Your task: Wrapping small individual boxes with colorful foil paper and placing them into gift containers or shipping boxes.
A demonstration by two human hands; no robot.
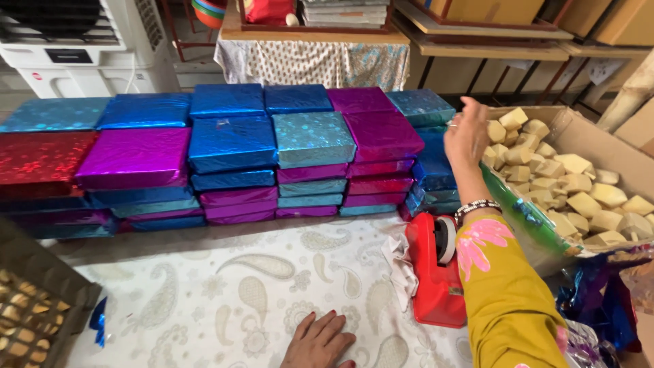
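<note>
My right hand (466, 136) is raised at the near left edge of a cardboard box (579, 126) filled with several beige blocks (579, 197). Its fingers are spread and reach toward the blocks, and I see nothing held in it. The arm wears a yellow sleeve with a pink flower and a beaded bracelet. My left hand (319, 341) lies flat and empty on the white paisley cloth (231, 293) at the bottom. A red tape dispenser (436, 272) stands between the two hands, just left of the right forearm.
Stacks of foil-wrapped flat boxes (231, 146) in blue, purple, red and teal line the far side of the cloth. A woven basket (34, 307) sits bottom left. Green foil (518, 204) and blue foil scraps (599, 293) lie by the cardboard box. A white cooler (75, 41) and shelves stand behind.
</note>
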